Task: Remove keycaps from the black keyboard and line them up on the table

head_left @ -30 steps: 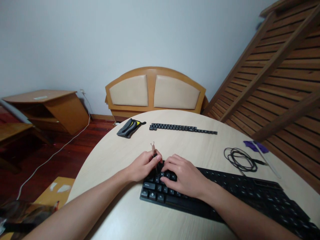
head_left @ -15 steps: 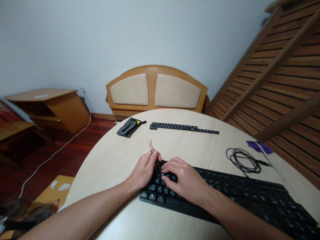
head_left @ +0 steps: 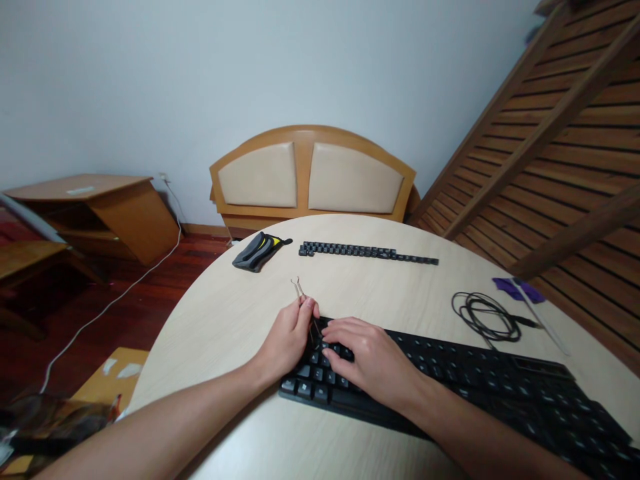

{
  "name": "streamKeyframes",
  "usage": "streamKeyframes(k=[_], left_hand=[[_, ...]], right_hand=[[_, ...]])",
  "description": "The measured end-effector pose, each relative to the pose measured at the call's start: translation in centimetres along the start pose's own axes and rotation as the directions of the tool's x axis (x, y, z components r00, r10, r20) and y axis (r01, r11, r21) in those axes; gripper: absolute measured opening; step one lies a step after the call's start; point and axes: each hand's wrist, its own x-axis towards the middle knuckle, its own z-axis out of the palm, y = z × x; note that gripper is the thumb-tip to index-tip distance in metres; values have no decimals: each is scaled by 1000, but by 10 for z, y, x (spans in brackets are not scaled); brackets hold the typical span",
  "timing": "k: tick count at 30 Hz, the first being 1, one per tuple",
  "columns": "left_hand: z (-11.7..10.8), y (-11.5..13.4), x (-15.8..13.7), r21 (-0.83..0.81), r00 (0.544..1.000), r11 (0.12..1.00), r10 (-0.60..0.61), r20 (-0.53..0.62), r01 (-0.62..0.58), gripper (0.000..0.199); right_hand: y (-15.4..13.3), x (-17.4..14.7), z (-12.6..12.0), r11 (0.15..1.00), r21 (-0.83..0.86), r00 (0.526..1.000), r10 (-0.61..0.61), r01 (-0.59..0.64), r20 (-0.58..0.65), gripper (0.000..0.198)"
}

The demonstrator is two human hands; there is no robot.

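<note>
My left hand is closed around a thin wire keycap puller. Two looped wire tips stick out above the fist, and the other wire ends point down at the keys on the left part of a black keyboard. My right hand rests over the keyboard just to the right of the puller. Its fingers are curved, with the thumb a little apart from them and keys visible in the gap. The keys under the palm are hidden.
Loose black keycaps lie in rows toward the table's far edge. To their left is a grey, black and yellow pouch. A coiled black cable, a purple cloth and a thin pale stick lie at right.
Everything has shifted slightly upward in the view. Both hands keep nearly the same pose at the keyboard, and the puller stays in my left hand.
</note>
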Motion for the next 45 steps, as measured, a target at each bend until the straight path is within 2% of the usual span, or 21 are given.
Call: streamKeyframes(k=[14, 22, 28, 34, 39, 42, 45], left_hand=[[-1, -5, -1, -47, 1000, 999, -19, -7, 18, 37], [-1, -9, 5, -206, 997, 976, -74, -23, 67, 37], [-1, -12, 11, -363, 994, 925, -111, 16, 109, 41], [-8, -12, 14, -283, 999, 959, -14, 36, 24, 42], [-10, -13, 14, -256, 996, 967, 14, 87, 8, 41], [-10, -14, 14, -240, 994, 971, 30, 105, -4, 39], [-11, -14, 15, -218, 992, 976, 44, 119, -17, 38]], right_hand=[[0, 0, 0, 1000, 8, 1000, 2, -2, 30, 15], [2, 0, -1, 993, 95, 996, 73, -67, -54, 16], [1, 4, -7, 967, 161, 973, 212, -196, -87, 11], [2, 7, -11, 905, 220, 916, 391, -364, -92, 11], [13, 15, -16, 834, 308, 874, 486, -458, -16, 17], [25, 29, -22, 859, 238, 881, 473, -453, -31, 17], [43, 51, -27, 885, 26, 883, 466, -465, -57, 17]])
